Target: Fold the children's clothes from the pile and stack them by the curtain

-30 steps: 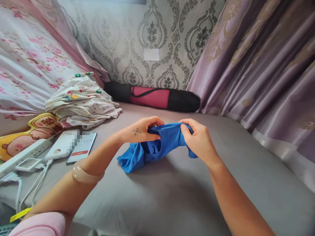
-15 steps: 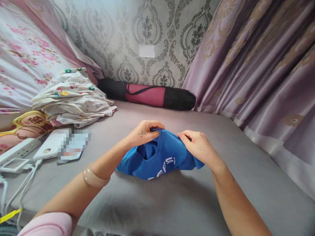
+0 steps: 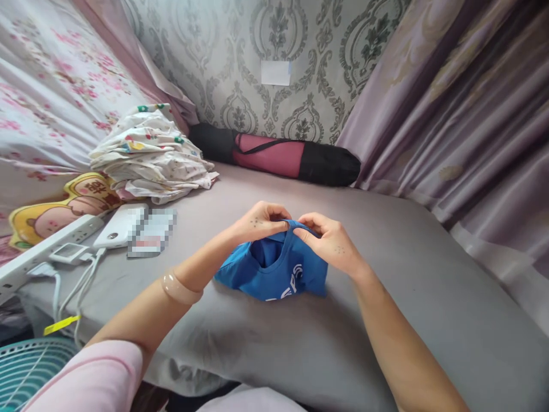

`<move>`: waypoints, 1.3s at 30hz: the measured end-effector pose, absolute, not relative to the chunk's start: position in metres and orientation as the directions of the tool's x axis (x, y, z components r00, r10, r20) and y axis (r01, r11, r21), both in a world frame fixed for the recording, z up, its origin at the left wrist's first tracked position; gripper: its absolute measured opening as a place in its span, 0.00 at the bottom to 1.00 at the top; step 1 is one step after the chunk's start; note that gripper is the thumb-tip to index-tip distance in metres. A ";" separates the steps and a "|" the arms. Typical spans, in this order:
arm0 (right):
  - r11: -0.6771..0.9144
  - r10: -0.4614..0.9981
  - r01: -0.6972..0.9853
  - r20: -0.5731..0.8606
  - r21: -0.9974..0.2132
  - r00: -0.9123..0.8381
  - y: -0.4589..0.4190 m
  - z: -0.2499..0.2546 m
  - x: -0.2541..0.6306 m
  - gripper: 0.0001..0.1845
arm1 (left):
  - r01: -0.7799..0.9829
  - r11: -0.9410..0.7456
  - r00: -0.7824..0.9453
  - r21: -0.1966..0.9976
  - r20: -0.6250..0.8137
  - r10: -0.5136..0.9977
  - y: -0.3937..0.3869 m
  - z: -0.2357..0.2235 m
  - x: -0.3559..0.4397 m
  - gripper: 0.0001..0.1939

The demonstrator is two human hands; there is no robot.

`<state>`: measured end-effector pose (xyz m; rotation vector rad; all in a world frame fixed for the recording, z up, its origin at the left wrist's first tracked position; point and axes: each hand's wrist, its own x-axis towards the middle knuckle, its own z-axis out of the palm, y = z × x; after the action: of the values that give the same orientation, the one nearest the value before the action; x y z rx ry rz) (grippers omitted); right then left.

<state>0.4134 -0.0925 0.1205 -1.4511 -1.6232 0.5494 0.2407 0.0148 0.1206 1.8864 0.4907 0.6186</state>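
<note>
A blue T-shirt point(image 3: 270, 272) with white lettering on its front hangs bunched from both hands, its lower part at the grey bed sheet. The round neck opening faces up and to the left. My left hand point(image 3: 263, 222) pinches the shirt at the collar's edge, fingers closed. Close beside it, my right hand point(image 3: 328, 240) grips the cloth along the shoulder, thumb in front and fingers behind. Only a small gap separates the two hands. The shirt's back side is hidden.
On the left of the bed point(image 3: 412, 274) are folded patterned cloths point(image 3: 154, 157), a yellow cartoon pillow point(image 3: 43, 217), a white power strip point(image 3: 81, 229) with cables, a white power bank point(image 3: 120, 226) and a blurred-out flat item point(image 3: 152, 232). A black-and-pink rolled bag point(image 3: 270, 154) lies along the wall.
My right hand has shifted left along the shirt's shoulder, closer to my left hand. The shirt's right side now hangs down more. The view has turned slightly left and down.
</note>
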 end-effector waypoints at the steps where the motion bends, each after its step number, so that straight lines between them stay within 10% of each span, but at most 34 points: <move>1: 0.225 0.945 0.595 0.321 -0.771 0.059 -0.093 0.121 0.414 0.11 | 0.058 -0.370 0.782 0.927 0.188 0.594 0.014 0.120 0.235 0.12; 14: 0.246 0.917 0.718 0.397 -0.651 0.046 -0.105 0.136 0.416 0.11 | 0.333 -0.499 0.718 0.800 0.128 0.685 -0.017 0.080 0.134 0.21; 28: 0.239 0.884 0.700 0.449 -0.673 0.130 -0.126 0.158 0.443 0.15 | 0.171 -0.446 0.569 0.878 0.282 0.773 -0.001 0.107 0.152 0.18; 34: 0.238 0.790 0.782 0.583 -0.576 0.189 -0.126 0.200 0.469 0.17 | 0.242 -0.770 0.437 0.590 0.643 0.629 0.019 0.190 0.184 0.16; 39: 0.219 0.688 0.886 0.709 -0.409 0.157 -0.134 0.271 0.486 0.17 | 0.416 -0.900 0.496 0.130 0.797 0.345 0.023 0.281 0.201 0.18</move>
<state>0.4859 -0.1336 0.2707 -1.5223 -1.5837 -0.2739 0.2010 0.0228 0.2807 2.7856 0.7099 1.4537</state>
